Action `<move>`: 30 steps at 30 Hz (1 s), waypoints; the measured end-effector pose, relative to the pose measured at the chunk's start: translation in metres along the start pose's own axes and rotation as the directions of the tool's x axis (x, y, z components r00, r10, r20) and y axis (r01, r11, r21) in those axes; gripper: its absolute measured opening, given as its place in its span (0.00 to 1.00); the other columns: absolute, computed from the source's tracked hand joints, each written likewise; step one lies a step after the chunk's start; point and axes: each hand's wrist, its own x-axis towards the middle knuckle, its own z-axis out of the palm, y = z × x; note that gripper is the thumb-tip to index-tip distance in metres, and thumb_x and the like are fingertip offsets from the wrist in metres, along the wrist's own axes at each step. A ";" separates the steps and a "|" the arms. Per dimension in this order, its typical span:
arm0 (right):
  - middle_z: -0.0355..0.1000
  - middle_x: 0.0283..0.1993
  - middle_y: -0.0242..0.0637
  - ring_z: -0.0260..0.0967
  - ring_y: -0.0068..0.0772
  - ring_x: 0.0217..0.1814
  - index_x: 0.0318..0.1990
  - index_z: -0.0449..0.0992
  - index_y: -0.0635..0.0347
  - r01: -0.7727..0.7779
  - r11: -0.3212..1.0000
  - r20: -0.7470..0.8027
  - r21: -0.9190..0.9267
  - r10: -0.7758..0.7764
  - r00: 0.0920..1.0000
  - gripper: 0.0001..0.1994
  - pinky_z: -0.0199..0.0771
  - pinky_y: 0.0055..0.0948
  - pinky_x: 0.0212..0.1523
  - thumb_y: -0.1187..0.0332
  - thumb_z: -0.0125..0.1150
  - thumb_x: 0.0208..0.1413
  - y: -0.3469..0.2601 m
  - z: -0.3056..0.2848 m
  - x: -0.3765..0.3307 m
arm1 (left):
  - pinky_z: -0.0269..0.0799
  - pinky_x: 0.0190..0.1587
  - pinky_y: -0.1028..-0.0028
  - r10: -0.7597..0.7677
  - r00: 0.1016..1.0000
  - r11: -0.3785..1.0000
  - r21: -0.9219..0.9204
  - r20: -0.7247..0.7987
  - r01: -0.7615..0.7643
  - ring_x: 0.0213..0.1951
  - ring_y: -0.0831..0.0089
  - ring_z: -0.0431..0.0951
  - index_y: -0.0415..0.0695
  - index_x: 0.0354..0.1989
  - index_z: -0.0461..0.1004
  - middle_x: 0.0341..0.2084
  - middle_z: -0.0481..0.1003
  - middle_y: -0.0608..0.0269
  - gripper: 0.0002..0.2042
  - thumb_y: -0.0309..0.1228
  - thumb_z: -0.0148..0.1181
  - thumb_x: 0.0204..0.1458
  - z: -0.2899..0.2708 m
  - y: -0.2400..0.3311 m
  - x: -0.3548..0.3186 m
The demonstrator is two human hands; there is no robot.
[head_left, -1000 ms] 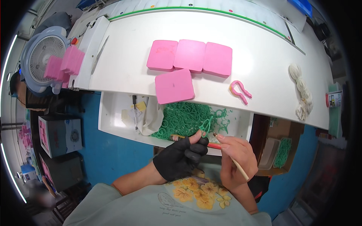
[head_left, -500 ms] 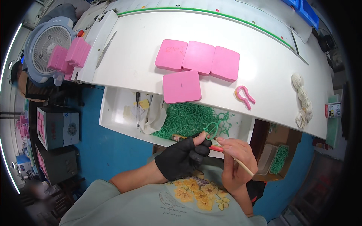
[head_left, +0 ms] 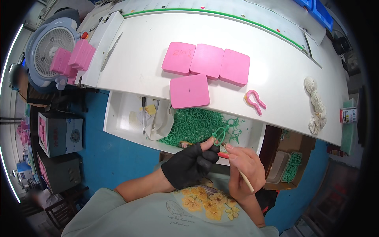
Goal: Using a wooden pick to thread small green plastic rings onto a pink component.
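The white table point(head_left: 276, 71) is curving across the view, smooth and matte, and below its near edge an open white drawer point(head_left: 118, 122) is holding a heap of green rubber rings point(head_left: 193, 126), thin, springy and tangled. On the table four pink blocks point(head_left: 205, 61) with rounded corners are lying flat, three touching in a row and one point(head_left: 189, 91) just in front; a pink clip point(head_left: 254, 100) and a knotted white cord bundle point(head_left: 316, 104) are lying well apart to the right.

Your left hand point(head_left: 187, 166), in a black fingerless glove, is pinching one green ring piece point(head_left: 221, 134) at the drawer's near edge, fingers closed on it. Your right hand point(head_left: 244, 170) is gripping a slim wooden-handled tool point(head_left: 241, 173), fingers closed around it, its red tip at the ring. Be keeping the ring taut and the tip close to your pinch, so the soft rubber is not twisting away.
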 end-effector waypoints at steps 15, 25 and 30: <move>0.77 0.37 0.48 0.74 0.43 0.30 0.41 0.72 0.70 -0.175 0.985 -0.196 0.003 0.172 0.965 0.08 0.76 0.33 0.36 0.85 0.58 0.53 0.006 0.003 -0.010 | 0.61 0.22 0.89 -0.003 1.000 0.997 -0.076 -0.009 0.002 0.22 0.91 0.58 0.40 0.39 0.66 0.22 0.57 0.76 0.11 0.36 0.54 0.64 0.001 0.001 0.000; 0.75 0.33 0.39 0.69 0.24 0.25 0.41 0.74 0.66 -0.471 0.882 0.034 0.037 0.470 0.882 0.05 0.69 0.24 0.27 0.81 0.59 0.57 0.022 -0.019 0.015 | 0.72 0.34 0.72 0.465 0.397 -0.661 0.609 0.791 -0.439 0.31 0.65 0.76 0.40 0.35 0.78 0.30 0.75 0.58 0.06 0.22 0.65 0.49 -0.005 0.022 0.020; 0.71 0.29 0.41 0.69 0.39 0.25 0.40 0.78 0.62 -0.289 0.954 0.160 -0.077 0.298 0.941 0.09 0.68 0.31 0.26 0.79 0.65 0.50 0.025 -0.013 0.015 | 0.72 0.34 0.71 0.431 0.377 -0.751 0.557 0.820 -0.353 0.33 0.65 0.77 0.42 0.35 0.78 0.33 0.75 0.59 0.07 0.23 0.67 0.48 -0.005 0.017 0.022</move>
